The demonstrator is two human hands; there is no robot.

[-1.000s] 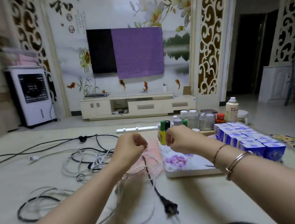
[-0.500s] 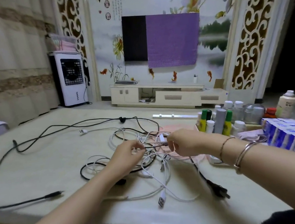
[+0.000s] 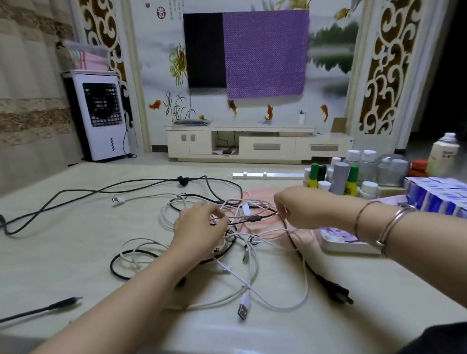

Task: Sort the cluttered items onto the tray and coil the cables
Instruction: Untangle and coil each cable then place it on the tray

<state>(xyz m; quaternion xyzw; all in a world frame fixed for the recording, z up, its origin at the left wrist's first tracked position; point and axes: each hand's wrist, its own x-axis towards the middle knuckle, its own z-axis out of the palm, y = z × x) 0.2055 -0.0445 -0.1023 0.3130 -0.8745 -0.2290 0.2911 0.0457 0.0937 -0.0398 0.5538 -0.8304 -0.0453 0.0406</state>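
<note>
A tangle of white and black cables (image 3: 243, 251) lies in the middle of the table. My left hand (image 3: 197, 230) pinches a thin black cable (image 3: 248, 219) at the tangle's top. My right hand (image 3: 297, 207) pinches the same cable a little to the right, so a short stretch runs taut between them. A black power plug (image 3: 337, 293) and a white USB plug (image 3: 244, 309) lie near the front edge. The floral tray (image 3: 342, 244) sits under my right forearm.
Bottles and jars (image 3: 351, 175) stand at the back right, with a row of blue boxes (image 3: 456, 201) beside them. A long black cable (image 3: 88, 193) snakes across the left of the table. A white strip (image 3: 267, 175) lies at the back. Another black cable end (image 3: 63, 303) rests front left.
My view swung left and down. Both hands dropped from mid-air to the cable tangle on the table and now hold a thin black cable between them.
</note>
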